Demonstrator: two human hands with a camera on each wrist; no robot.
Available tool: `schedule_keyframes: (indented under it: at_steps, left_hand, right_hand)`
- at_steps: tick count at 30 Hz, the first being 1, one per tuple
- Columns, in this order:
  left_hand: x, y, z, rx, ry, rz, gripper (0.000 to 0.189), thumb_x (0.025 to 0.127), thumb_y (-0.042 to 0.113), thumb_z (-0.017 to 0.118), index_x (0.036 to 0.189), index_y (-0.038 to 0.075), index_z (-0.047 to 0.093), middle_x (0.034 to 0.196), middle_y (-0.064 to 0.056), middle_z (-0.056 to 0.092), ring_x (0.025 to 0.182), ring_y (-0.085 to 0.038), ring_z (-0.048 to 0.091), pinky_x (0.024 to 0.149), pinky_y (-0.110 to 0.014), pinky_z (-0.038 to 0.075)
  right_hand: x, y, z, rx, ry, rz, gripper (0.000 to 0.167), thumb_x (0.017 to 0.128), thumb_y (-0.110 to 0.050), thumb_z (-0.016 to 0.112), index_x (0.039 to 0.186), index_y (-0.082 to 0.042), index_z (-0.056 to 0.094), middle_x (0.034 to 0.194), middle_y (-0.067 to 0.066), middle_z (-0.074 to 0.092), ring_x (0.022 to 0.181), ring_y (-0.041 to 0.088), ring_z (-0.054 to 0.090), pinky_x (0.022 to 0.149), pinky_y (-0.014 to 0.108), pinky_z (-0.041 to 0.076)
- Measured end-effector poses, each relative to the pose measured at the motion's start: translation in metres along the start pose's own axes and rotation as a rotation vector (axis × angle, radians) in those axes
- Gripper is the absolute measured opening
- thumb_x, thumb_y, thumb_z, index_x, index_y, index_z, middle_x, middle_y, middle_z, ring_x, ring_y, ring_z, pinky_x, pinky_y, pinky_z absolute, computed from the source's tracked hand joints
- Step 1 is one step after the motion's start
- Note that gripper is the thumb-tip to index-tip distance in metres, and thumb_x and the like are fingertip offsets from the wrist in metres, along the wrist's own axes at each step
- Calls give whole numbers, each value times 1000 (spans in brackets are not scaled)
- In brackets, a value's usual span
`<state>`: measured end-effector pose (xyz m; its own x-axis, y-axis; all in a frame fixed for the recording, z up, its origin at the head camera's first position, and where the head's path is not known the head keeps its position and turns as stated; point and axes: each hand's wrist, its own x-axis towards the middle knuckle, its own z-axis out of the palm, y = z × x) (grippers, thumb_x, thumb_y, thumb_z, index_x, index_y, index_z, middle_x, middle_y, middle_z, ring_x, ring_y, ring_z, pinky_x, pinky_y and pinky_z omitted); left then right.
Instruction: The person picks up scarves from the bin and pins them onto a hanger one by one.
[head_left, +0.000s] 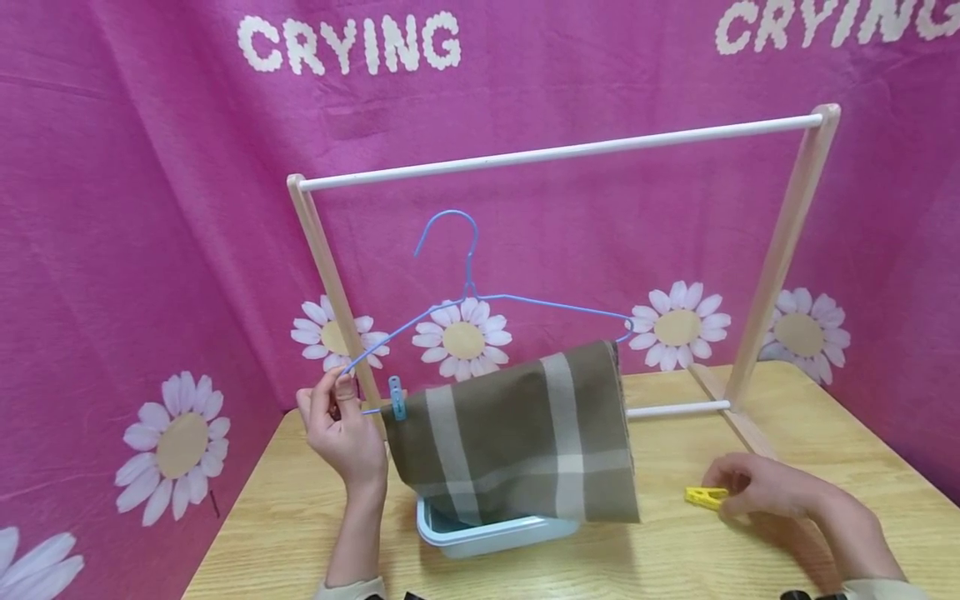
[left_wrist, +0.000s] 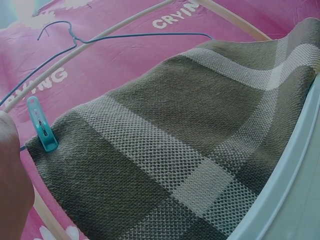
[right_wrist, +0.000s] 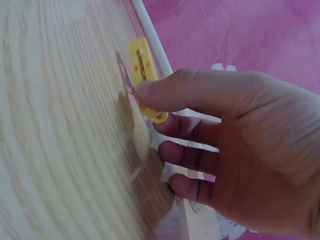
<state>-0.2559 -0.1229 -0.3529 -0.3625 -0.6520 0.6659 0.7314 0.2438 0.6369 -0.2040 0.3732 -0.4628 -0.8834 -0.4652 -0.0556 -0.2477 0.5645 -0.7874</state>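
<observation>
My left hand [head_left: 347, 437] pinches the left end of a blue wire hanger [head_left: 551, 305] and holds it upright. Over the hanger's lower bar drapes a folded brown-olive cloth [head_left: 510, 425] with pale stripes. A blue-green clothespin [left_wrist: 42, 124] clips the cloth's top left corner; none shows on its right corner. Low over the table at the right, my right hand [head_left: 776, 487] pinches a yellow clothespin [right_wrist: 143, 67] between thumb and index finger, its other fingers loosely bent.
A drying rack [head_left: 562, 152] with a white top rod and wooden posts stands behind the hanger. Under the cloth sits a pale blue plastic basin [head_left: 495, 542] on the wooden table [head_left: 660, 558]. A pink curtain [head_left: 570, 75] with daisies hangs behind.
</observation>
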Motion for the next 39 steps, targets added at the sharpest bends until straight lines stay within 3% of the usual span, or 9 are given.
schedule_keyframes:
  at_steps: [5, 9, 12, 16, 25, 32, 39]
  left_hand:
    - [0, 0, -1, 2, -5, -4, 18, 95, 12, 65, 105, 0, 73, 81, 12, 39, 71, -4, 39, 55, -17, 30]
    - [0, 0, -1, 5, -18, -14, 19, 96, 14, 65, 106, 0, 73, 82, 12, 40, 69, -5, 40, 54, -17, 31]
    - [1, 0, -1, 4, -22, -18, 20, 96, 14, 65, 107, 0, 72, 83, 12, 40, 69, -5, 40, 53, -16, 32]
    - [2, -1, -1, -9, -15, -18, 19, 96, 13, 65, 107, 0, 72, 83, 11, 40, 69, -5, 40, 54, -16, 33]
    - [4, 0, 2, -31, -2, -15, 17, 96, 11, 64, 106, 0, 73, 83, 11, 42, 68, -5, 41, 54, -16, 33]
    - [4, 0, 1, -31, 7, -28, 17, 95, 9, 65, 107, 0, 73, 82, 11, 42, 67, -5, 41, 53, -15, 34]
    - [-2, -1, -4, -37, 21, -36, 18, 95, 10, 66, 105, -3, 73, 82, 10, 42, 66, -5, 40, 54, -15, 37]
  right_hand:
    - [4, -1, 5, -53, 108, -114, 24, 82, -6, 74, 104, -10, 65, 87, 1, 57, 78, 2, 47, 63, 22, 40]
    - [7, -4, 6, -117, 184, -202, 23, 86, -5, 71, 106, -14, 66, 96, 0, 61, 89, -1, 54, 72, 21, 47]
    - [8, -10, 5, -126, 216, -204, 23, 89, -5, 68, 109, -15, 66, 105, -3, 65, 98, -2, 58, 78, 24, 53]
    - [11, -19, 3, -149, 303, -227, 26, 89, -3, 67, 112, -14, 66, 107, -3, 68, 99, -2, 61, 78, 25, 56]
    - [18, -42, 0, -197, 490, -304, 30, 89, 0, 69, 115, -13, 66, 108, -3, 61, 97, 1, 58, 77, 20, 53]
    - [19, -60, -2, -147, 583, -362, 33, 88, 6, 67, 118, -7, 64, 110, 2, 57, 94, 2, 58, 79, 15, 51]
    - [16, -73, 3, -89, 699, -363, 40, 84, 11, 69, 121, -2, 63, 113, 0, 58, 91, 4, 62, 79, 11, 50]
